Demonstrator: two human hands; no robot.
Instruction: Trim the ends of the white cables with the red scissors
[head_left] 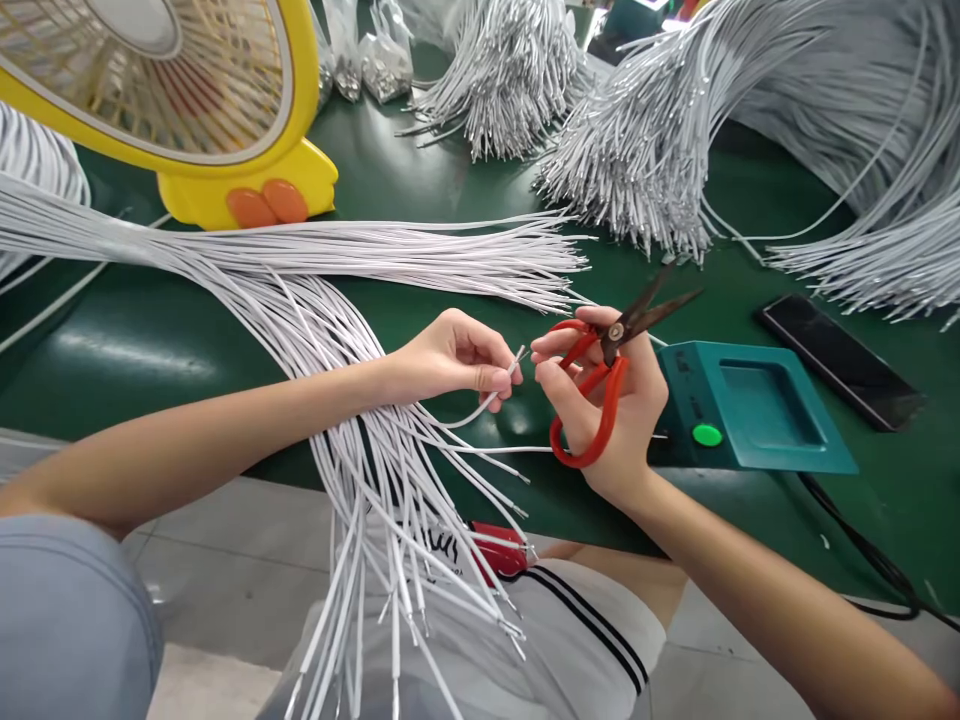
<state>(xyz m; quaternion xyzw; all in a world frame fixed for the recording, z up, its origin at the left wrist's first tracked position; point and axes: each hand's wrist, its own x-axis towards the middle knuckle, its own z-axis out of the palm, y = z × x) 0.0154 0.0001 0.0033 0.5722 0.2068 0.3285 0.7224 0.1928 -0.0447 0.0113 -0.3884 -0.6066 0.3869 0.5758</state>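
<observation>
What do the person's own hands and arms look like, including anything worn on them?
The left hand and right hand are bare, without gloves; no watch or bracelet shows on either wrist. The left forearm and right forearm are uncovered. At the left, grey-blue fabric with a stitched hem looks like a short sleeve.

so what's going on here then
A person's left hand pinches the end of one white wire. The right hand holds red-handled scissors, blades parted and pointing away from that wire, with its fingertips close to the wire's end. More white wires run beneath the left forearm and spill over the edge of the green table.
</observation>
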